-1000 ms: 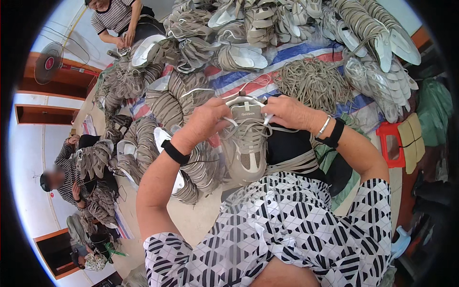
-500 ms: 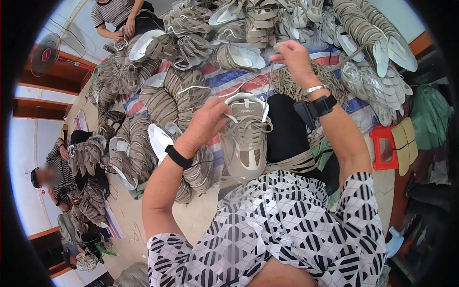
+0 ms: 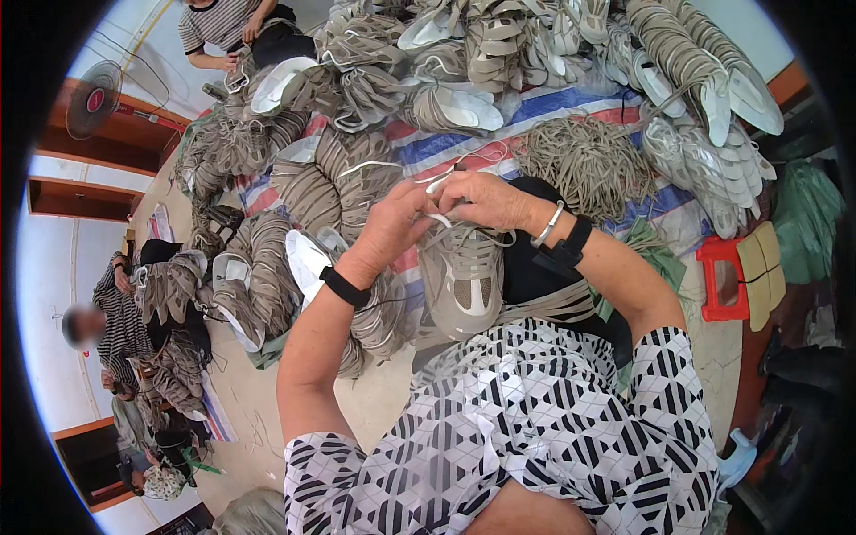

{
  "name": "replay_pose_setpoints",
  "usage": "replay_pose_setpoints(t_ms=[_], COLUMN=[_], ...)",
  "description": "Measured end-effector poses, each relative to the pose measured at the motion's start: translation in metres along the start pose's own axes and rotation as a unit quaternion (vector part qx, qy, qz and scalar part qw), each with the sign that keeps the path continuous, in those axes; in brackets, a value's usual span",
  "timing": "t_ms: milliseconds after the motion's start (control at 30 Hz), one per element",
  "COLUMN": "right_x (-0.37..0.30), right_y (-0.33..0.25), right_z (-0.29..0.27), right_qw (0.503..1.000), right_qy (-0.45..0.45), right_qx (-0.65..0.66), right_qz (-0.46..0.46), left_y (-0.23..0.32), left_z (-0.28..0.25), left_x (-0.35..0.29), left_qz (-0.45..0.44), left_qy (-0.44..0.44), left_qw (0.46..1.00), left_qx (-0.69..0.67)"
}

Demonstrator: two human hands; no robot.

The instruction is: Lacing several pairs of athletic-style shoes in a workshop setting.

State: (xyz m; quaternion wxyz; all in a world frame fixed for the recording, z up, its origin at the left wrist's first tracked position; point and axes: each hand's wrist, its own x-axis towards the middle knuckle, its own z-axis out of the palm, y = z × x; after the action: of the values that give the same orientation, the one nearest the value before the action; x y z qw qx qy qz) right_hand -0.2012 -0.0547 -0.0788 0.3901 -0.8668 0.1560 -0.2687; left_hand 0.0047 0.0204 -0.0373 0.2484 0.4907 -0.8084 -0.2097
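A beige sneaker upper [image 3: 462, 285] with laces and a pale toe panel rests against my lap, its collar pointing away from me. My left hand [image 3: 395, 221] is closed on the left side of its white collar edge. At the back of the collar, my right hand [image 3: 486, 200] has its fingers pinched together close to the left fingertips. Whatever those fingers hold is hidden. Both hands cover most of the collar, and a bit of white edging shows between them.
Bundled shoe uppers [image 3: 325, 174] lie around on a striped plastic sheet [image 3: 423, 152]. A heap of beige laces [image 3: 584, 165] is beyond my right hand. A red plastic stool [image 3: 720, 278] stands at the right. Other people [image 3: 227, 36] sit at the left, near a fan [image 3: 94, 100].
My right hand has come down and left from its raised place, where a thin strand ran from it to the collar. It is now beside my left hand, which stays on the upper.
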Motion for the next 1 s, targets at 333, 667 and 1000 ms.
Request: replay_pose_setpoints(t_ms=[333, 667, 1000], right_x=[-0.052, -0.074, -0.108], right_y=[0.036, -0.041, -0.046], right_z=[-0.06, -0.032, -0.016], right_qw=[0.947, 0.882, 0.92], right_qy=[0.259, 0.066, 0.048], right_qx=[-0.057, 0.181, 0.211], right_qz=[0.182, 0.431, 0.327], left_y=[0.002, 0.03, 0.021], left_z=[0.006, 0.039, 0.046], left_x=[-0.004, -0.018, -0.035], left_qz=[-0.041, -0.244, -0.328], left_qy=[0.058, 0.084, 0.078], left_qw=[0.99, 0.966, 0.841], left_qx=[-0.125, -0.018, -0.423])
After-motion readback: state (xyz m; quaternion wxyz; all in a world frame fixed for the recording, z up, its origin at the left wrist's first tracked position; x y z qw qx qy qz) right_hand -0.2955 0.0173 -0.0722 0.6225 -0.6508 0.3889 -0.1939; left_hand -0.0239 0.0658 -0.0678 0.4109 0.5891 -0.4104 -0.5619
